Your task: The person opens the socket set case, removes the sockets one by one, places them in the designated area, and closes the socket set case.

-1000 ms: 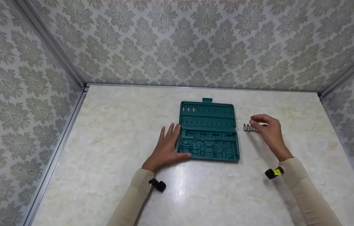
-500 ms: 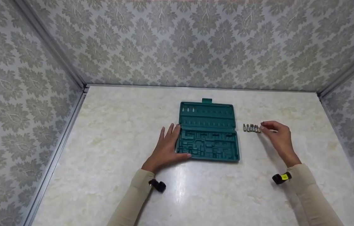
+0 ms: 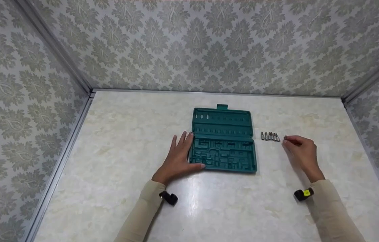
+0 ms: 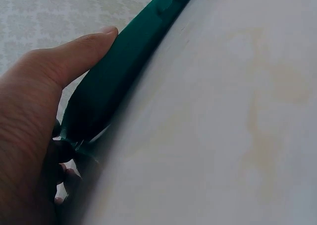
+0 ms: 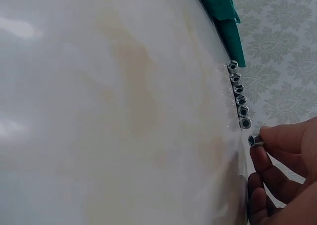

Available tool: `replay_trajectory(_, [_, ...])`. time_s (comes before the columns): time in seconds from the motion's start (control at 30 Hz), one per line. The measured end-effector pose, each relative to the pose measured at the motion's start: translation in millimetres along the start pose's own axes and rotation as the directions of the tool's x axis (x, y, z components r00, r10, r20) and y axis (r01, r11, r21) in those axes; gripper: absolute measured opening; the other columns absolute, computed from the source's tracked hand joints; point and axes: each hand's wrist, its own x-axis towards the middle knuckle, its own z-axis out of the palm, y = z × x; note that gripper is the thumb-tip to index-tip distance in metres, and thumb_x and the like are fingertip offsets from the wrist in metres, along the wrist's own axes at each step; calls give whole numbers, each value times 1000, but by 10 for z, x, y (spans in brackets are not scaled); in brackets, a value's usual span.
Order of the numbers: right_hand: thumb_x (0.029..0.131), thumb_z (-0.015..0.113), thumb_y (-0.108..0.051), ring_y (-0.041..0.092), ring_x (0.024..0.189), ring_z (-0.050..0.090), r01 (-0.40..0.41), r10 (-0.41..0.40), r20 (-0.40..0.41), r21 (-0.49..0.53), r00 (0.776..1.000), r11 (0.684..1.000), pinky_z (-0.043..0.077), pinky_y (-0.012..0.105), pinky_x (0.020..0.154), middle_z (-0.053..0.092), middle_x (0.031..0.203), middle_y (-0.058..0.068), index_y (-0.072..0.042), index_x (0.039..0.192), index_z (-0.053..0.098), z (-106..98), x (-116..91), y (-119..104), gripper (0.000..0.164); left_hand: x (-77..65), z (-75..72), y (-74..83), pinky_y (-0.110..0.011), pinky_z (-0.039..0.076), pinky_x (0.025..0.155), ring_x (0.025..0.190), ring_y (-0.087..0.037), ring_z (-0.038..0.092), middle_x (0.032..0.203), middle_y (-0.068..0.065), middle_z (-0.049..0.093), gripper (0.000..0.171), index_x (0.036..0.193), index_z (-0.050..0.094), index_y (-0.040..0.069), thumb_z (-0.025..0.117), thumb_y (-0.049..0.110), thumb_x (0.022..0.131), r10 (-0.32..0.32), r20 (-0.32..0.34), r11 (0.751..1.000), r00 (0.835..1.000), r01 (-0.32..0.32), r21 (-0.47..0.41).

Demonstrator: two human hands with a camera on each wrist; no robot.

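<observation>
A green plastic tool case [image 3: 223,139] lies unfolded on the table, its moulded slots facing up. My left hand [image 3: 176,161] rests at its near left corner, fingers straight along the left side and thumb [image 4: 94,49] on the front rim. Right of the case, several small shiny metal sockets [image 3: 270,136] lie side by side in a row, their hollow ends showing in the right wrist view. Just past the row's right end, my right hand [image 3: 302,151] pinches one more socket [image 5: 255,140] between thumb and fingers, slightly apart from the others. Whether it touches the table is unclear.
The pale marbled table [image 3: 125,134] extends around the case on all sides. Patterned wall panels [image 3: 196,43] stand behind it and at both sides. A small black camera [image 3: 169,198] sits on the left wrist, another [image 3: 303,194] on the right.
My right hand has moved rightward and toward me, from over the socket row to beyond its right end, uncovering the sockets. The left hand and the case stay in place.
</observation>
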Motion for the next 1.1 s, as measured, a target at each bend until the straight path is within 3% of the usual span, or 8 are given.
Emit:
replay_trajectory(0.33, [107, 76, -26, -3, 92, 65, -21, 20, -23, -19, 1000, 1000, 53, 12, 77, 78, 127, 22, 0, 130, 80, 80, 53, -27, 35, -19, -6, 21, -47, -11, 136, 172, -23, -2, 186, -8, 7, 134, 179, 8, 18, 74, 84, 83, -19, -5, 1000, 1000, 19, -20])
replay_trajectory(0.63, [105, 78, -29, -1, 84, 65, -22, 18, -70, -56, 997, 998, 51, 14, 74, 81, 113, 19, -2, 118, 85, 132, 98, -43, 31, -29, -2, 33, -49, -10, 136, 171, -23, -3, 186, -7, 7, 134, 179, 9, 19, 73, 85, 83, -27, -11, 999, 1000, 27, -27])
replay_trajectory(0.93, [106, 75, -26, 7, 80, 66, -15, 6, -81, -112, 997, 994, 50, 20, 73, 82, 103, 17, -2, 108, 86, 163, 119, -40, 27, -9, 5, 39, -49, -8, 136, 172, -23, -2, 185, -7, 10, 134, 179, 10, 17, 74, 84, 82, -26, -13, 1000, 1000, 26, -11])
replay_trajectory(1.1, [107, 73, -26, 13, 84, 67, -31, 21, -84, -117, 996, 993, 50, 22, 75, 81, 104, 16, -2, 110, 85, 196, 120, -42, 27, -11, 3, 35, -49, -10, 136, 172, -24, 0, 185, -9, 11, 134, 179, 11, 15, 74, 84, 83, -19, -15, 1000, 1000, 19, -1])
